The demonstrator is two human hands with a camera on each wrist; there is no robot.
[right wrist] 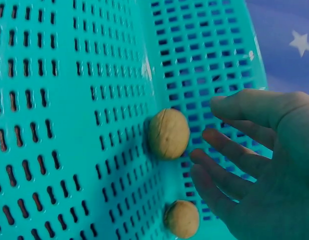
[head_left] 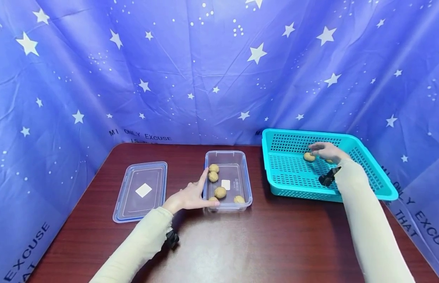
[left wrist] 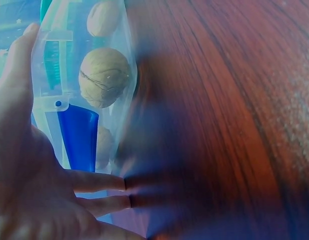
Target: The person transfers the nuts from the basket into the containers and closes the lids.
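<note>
My left hand [head_left: 191,196] spreads its straight fingers and thumb along the left side of a clear plastic container [head_left: 248,181]. Inside it lie several walnuts [head_left: 220,192], and one walnut [left wrist: 104,77] shows large through the wall in the left wrist view. Over at the right, my right hand [head_left: 326,151] reaches into a turquoise perforated basket [head_left: 281,167]. Two walnuts lie in there. The right fingers, loosely bent and apart, hover beside the nearer walnut [right wrist: 169,134] with a small gap; the second walnut [right wrist: 182,219] lies lower in that view, partly hidden in the head view.
A clear lid [head_left: 132,204] with a blue-edged seal and white label lies flat left of the container. The dark red wooden table [head_left: 219,247] carries everything. A blue star-patterned curtain [head_left: 223,70] hangs behind the table and along its sides.
</note>
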